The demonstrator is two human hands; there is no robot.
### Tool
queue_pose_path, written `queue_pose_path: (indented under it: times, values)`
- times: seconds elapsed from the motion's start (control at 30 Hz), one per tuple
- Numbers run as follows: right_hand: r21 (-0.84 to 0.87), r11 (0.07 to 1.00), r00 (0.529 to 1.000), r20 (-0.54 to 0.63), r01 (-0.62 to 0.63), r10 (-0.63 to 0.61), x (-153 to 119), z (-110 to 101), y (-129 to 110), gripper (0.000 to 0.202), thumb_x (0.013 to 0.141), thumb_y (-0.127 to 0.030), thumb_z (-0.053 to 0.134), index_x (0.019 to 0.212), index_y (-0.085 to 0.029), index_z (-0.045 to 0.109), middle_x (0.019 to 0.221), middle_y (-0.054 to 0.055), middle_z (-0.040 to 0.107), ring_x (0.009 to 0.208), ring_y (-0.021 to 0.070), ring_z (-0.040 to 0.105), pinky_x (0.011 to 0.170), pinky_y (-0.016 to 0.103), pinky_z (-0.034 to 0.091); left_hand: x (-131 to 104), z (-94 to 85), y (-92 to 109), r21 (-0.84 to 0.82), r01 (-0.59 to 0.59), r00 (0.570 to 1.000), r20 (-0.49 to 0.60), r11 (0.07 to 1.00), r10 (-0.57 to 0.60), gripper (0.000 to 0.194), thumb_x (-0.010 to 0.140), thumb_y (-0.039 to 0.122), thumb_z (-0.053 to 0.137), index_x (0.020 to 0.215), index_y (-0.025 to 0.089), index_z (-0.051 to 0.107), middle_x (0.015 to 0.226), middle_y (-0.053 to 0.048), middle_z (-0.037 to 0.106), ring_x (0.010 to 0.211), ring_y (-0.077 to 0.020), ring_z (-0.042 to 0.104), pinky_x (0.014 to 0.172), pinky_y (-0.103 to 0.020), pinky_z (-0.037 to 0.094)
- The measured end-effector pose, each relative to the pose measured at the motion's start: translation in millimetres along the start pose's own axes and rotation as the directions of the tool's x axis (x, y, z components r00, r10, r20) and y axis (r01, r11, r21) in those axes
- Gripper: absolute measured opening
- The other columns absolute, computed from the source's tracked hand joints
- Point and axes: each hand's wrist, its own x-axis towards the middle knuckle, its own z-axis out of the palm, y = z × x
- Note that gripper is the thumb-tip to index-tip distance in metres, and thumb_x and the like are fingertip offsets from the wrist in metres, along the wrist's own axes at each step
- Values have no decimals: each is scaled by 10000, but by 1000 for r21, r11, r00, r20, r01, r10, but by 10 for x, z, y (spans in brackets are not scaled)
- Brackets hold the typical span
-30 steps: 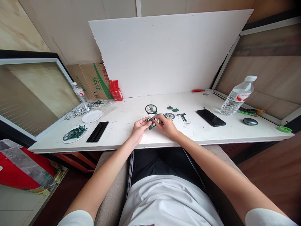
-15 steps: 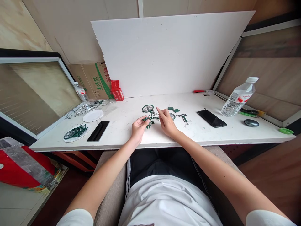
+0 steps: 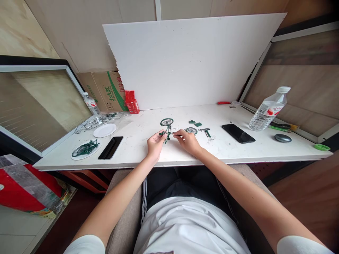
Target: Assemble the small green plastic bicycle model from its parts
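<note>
My left hand (image 3: 155,144) is closed on a green model bicycle (image 3: 169,127), pinching its frame between thumb and fingers. Its spoked wheel (image 3: 166,122) points away from me. From the right, my right hand (image 3: 189,141) pinches a thin dark stick-like tool (image 3: 177,134), whose tip reaches the bicycle's frame; the exact kind of tool is too small to make out. Just beyond my right hand lies a loose spoked wheel (image 3: 191,131). Further right on the table are a green bracket-shaped part (image 3: 207,132) and two small green pieces (image 3: 198,124).
At left, a plate of green parts (image 3: 95,151), a white plate (image 3: 105,130) and a phone (image 3: 111,147) lie on the white table (image 3: 137,155). A black phone (image 3: 238,133), a water bottle (image 3: 268,110) and a round grey object (image 3: 283,138) are at right. A white board (image 3: 193,63) stands behind.
My right hand's raised index finger has come down into a pinch on the thin tool, now level against the bicycle. The loose wheel shows more fully. My left hand has barely moved.
</note>
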Motion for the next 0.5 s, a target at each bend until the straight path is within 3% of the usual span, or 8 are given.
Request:
queue_pose_path:
  times: [0.17, 0.5]
  values:
    - [-67, 991, 991, -46, 119, -123, 10, -2, -16, 180, 1081, -324, 630, 1128, -235, 779, 1077, 65, 850, 804, 225, 801, 752, 348, 608, 2, 3, 1, -15, 2, 1000, -3, 1000, -3, 582, 706, 340, 989, 1219, 148, 793, 1299, -160, 790, 1262, -285, 733, 1207, -463, 488]
    - [-60, 982, 983, -42, 178, -180, 19, -24, -31, 183, 1090, -290, 628, 1136, -221, 791, 1071, 76, 847, 838, 221, 797, 762, 342, 602, 9, -6, -9, -22, -2, 1000, 0, 1000, 2, 560, 724, 328, 980, 1222, 151, 795, 1293, -162, 789, 1267, -287, 730, 1208, -477, 484]
